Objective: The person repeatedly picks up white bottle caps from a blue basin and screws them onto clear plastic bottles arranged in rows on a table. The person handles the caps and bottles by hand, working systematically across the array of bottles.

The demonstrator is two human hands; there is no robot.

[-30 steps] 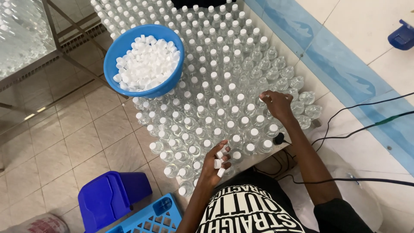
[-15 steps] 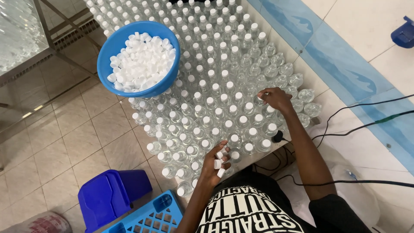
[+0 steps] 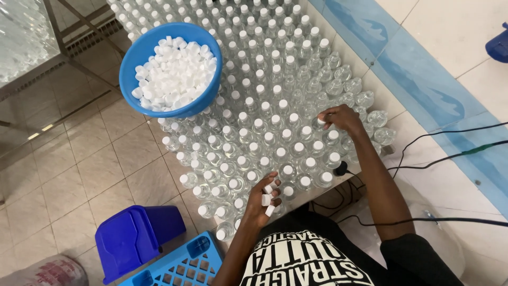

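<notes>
Three white caps (image 3: 267,198) are gripped in the left hand (image 3: 263,198); one cap (image 3: 320,121) is pinched by the right hand (image 3: 341,117). At 11 o'clock, one blue bowl (image 3: 170,69) is crowded by countless clear bottles (image 3: 275,106).

Table (image 3: 346,182) crowded with clear bottles (image 3: 275,127)

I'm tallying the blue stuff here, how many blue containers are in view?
4: a bowl of white caps on the bottles, a bin on the floor lower left, a crate beside it, and one piece cut off at the right edge.
</notes>
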